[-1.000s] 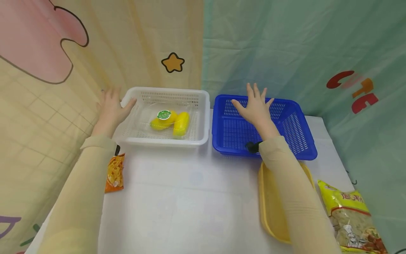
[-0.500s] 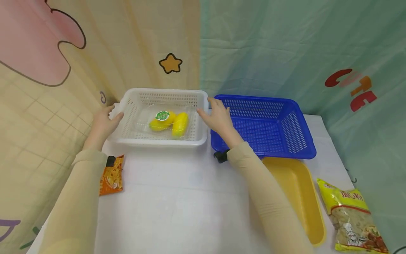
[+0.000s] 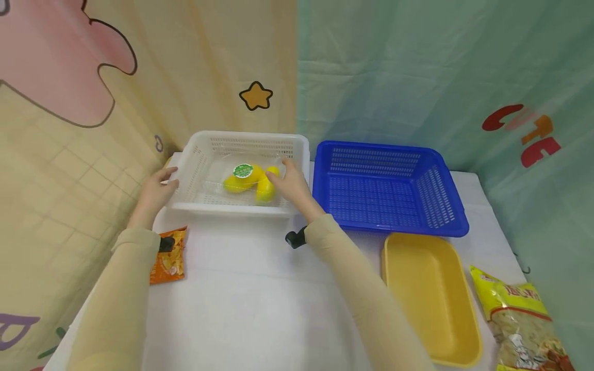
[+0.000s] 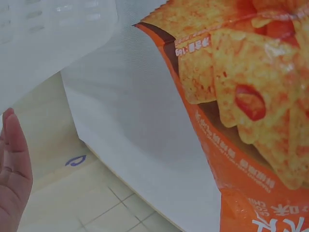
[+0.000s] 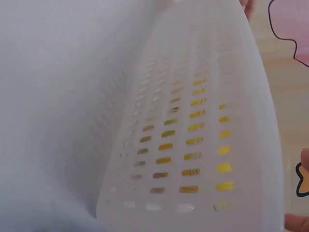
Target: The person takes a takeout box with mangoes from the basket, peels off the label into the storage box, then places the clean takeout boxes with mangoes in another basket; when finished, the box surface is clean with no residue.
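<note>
In the head view, a white plastic basket holds a clear plastic box with yellow, mango-like fruits and a green-and-white round label. My right hand reaches over the basket's right side, thumb and fingers apart by the yellow fruit. Whether it touches the box is unclear. My left hand is beside the basket's left rim, fingers loosely bent. The left wrist view shows part of that hand just below the basket's corner.
A blue basket stands right of the white one. In front of it lies a yellow tray, with a yellow noodle bag further right. An orange snack packet lies under my left wrist. Curtains bound the table.
My right hand has moved left from above the blue basket, past the white basket's right rim, to the clear box. My left hand has come down and back along the white basket's left side.
</note>
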The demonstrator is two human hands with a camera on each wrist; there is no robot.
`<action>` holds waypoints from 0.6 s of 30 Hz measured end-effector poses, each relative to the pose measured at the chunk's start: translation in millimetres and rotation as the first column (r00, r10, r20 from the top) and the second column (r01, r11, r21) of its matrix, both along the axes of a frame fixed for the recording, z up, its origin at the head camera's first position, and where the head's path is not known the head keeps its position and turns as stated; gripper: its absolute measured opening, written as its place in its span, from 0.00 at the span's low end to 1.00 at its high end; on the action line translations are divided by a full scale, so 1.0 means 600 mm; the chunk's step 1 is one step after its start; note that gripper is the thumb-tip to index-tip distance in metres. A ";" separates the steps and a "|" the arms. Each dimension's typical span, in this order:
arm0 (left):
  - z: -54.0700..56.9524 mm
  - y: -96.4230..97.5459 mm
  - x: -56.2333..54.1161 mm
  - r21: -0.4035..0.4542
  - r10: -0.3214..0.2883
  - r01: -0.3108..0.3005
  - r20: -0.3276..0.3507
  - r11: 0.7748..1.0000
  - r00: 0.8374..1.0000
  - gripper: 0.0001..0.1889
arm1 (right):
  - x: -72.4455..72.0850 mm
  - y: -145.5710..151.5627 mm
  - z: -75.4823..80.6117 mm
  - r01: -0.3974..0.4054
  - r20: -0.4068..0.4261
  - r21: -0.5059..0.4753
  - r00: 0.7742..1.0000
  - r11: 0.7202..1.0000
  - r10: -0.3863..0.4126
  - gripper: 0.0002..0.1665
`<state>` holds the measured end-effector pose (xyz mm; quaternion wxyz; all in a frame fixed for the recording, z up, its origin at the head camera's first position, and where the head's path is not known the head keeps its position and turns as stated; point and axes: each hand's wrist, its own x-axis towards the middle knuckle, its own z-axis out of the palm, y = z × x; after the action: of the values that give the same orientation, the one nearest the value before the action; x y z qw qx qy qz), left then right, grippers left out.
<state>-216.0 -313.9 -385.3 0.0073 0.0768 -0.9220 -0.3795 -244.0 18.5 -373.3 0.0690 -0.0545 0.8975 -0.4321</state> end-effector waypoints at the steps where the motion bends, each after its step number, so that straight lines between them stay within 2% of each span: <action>1: -0.002 -0.002 0.000 0.006 0.006 -0.006 0.004 1.000 1.000 0.28 | 0.000 -0.005 -0.005 0.017 0.016 -0.003 1.000 1.000 -0.017 0.41; 5: -0.007 -0.005 -0.001 0.042 0.036 -0.037 0.028 0.998 0.999 0.28 | -0.003 -0.019 -0.020 0.068 0.096 0.010 0.993 0.998 -0.069 0.46; 10: -0.003 -0.002 -0.002 0.088 0.037 -0.040 0.029 0.995 0.999 0.28 | -0.008 -0.030 -0.032 0.110 0.169 0.008 0.980 0.994 -0.110 0.49; 18: 0.001 -0.001 0.004 0.135 0.066 -0.075 0.068 0.988 0.996 0.28 | -0.011 -0.041 -0.040 0.156 0.191 -0.018 0.970 0.988 -0.149 0.48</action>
<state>-213.3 -314.4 -384.7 -0.0137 0.1215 -0.8901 -0.4391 -250.7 -6.0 -397.1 0.1195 0.0547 0.8813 -0.4539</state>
